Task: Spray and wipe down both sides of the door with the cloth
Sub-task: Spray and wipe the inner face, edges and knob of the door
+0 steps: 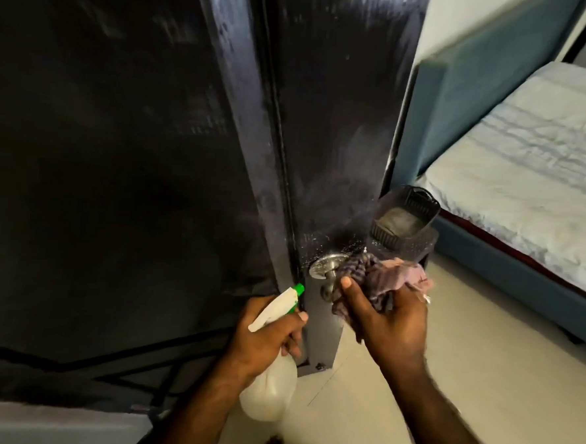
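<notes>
- The door (339, 121) is dark and glossy, standing ahead of the person with its long axis running up and away out of the top of the view; its narrow edge faces the camera, with one face turned right toward the room and the other turned left into shadow.
- The right-hand face is misted with droplets around and above the knob, so the bulk of the unwiped surface appears to lie upward from both hands.
- A bed (528, 160) stands well apart to the right, and a dark basket (405, 218) sits just beyond the door's edge, near the cloth.
- The spray bottle (268, 385) is low and left of the door's edge, its green nozzle pointing up toward the door.
- The left hand (263, 340) has its fingers curled round the bottle's neck and trigger.
- The right hand (388, 317) is the nearer one to the wet face, with its fingers wrapped round the bunched cloth and its thumb raised beside the knob.
- The cloth (384, 279), striped and pinkish, is pressed against the knob.
- The knob (329, 272) is metal and sticks out from the right face; the cloth covers its outer end.
- Judged from this, the wipe would travel upward from the knob, along the door's length.
</notes>
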Demonstrator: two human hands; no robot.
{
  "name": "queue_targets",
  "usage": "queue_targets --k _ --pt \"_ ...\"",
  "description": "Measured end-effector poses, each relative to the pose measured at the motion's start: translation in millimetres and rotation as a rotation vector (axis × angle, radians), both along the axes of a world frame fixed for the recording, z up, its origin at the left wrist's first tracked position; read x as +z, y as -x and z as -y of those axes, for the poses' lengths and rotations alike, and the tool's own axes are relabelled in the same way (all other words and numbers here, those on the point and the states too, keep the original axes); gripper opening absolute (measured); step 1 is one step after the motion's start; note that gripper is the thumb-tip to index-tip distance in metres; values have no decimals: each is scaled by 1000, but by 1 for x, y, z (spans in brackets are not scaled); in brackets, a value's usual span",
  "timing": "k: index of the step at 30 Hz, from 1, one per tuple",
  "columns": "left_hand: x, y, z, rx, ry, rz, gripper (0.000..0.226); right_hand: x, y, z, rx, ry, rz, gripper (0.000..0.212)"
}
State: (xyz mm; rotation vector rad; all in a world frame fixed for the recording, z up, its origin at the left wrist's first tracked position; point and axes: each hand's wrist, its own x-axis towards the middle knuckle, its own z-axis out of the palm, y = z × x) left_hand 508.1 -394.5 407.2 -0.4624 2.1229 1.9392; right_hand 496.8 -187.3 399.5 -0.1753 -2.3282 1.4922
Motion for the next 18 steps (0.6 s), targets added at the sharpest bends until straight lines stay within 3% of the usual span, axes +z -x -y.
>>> queue_targets --k 5,10,12,14,16,18 --pt "3 13 27 -103 -2 -22 20 -15 -9 37 7 -403 -16 33" --pt "7 17 50 -194 -24 -7 30 -17 -22 54 32 -595 -34 51" --pt "10 20 55 -235 -18 -2 23 -11 -17 63 -36 -494 31 57" --pt "10 25 58 -270 -16 0 25 -7 -8 72 -139 -280 54 46" --pt "13 28 57 -281 -28 3 29 -5 3 82 -225 39 54 29" --pt "17 33 59 -296 -40 -7 28 -3 11 94 -234 441 71 31"
